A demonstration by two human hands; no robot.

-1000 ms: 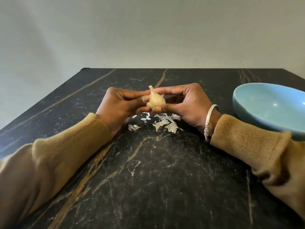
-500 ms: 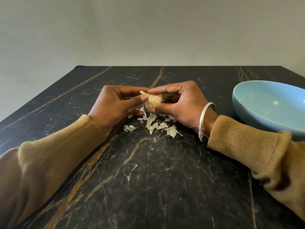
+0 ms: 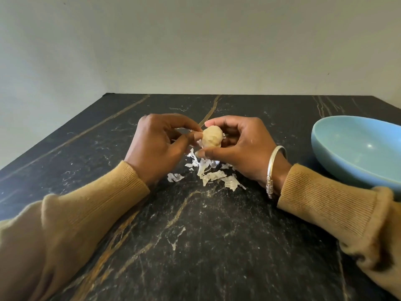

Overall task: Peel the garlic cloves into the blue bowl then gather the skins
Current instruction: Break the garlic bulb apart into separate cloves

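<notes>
fingers (image 3: 217, 123) of both hands pinch the garlic (image 3: 212, 136) (above skins (image 3: 211, 175)) — bowl (image 3: 355, 148) apart.

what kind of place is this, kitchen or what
Probably a home kitchen or dining spot, though little shows. A dark marble-look table against a plain wall, a blue bowl, and garlic being peeled by hand over loose skins.

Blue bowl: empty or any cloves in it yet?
Empty as far as visible: the blue bowl shows only bare glaze; its right part is cropped.
</notes>
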